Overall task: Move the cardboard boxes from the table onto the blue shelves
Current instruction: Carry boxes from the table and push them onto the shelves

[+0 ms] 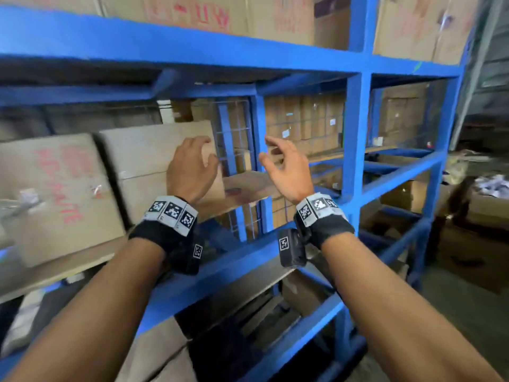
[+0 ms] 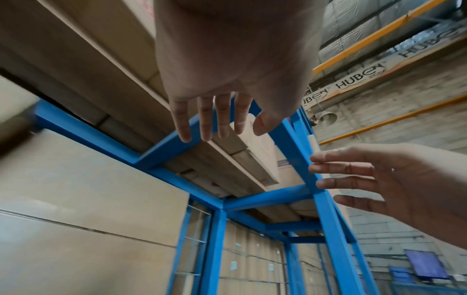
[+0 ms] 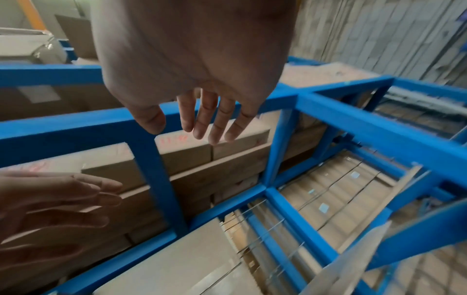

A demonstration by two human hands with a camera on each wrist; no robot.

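The blue shelves (image 1: 355, 139), square painted steel tube, fill the head view; only the left wrist view shows the far orange racking (image 2: 374, 38) and its boxes printed HUBEN. On the middle level sit two cardboard boxes: a left one with red handwriting (image 1: 55, 194) and, just right of it, a plain box (image 1: 148, 161) with a taped seam. A wire mesh panel (image 1: 234, 139) stands behind it, more stacked cartons beyond. The left hand (image 1: 191, 169) hovers in front of the plain box's right edge, fingers loosely spread, holding nothing; whether it touches is unclear. The right hand (image 1: 286, 169) is nearby, fingers relaxed, empty
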